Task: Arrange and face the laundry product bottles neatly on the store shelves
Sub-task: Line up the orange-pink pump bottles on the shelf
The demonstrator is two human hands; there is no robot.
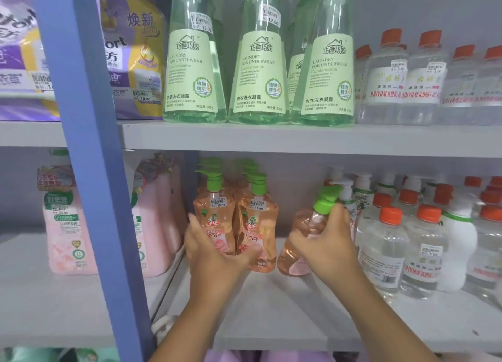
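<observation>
1. On the lower grey metal shelf (271,302), two upright peach-coloured translucent plastic pump bottles with green pump heads (236,226) stand touching, labels forward.
2. The left hand (214,255) cups their fronts from 7 o'clock, fingers spread and curled against them, not closed round either.
3. A third peach pump bottle (298,242), tilted toward 1 o'clock, is gripped by the right hand (323,236) around its shoulder, just under the green pump.
4. Filled with liquid, it likely feels moderately heavy; the smooth plastic may slip and the walls may give slightly.
5. Holding the body rather than the pump seems safest.
6. Clear bottles with orange caps (385,247) crowd it at 3 o'clock.
</observation>
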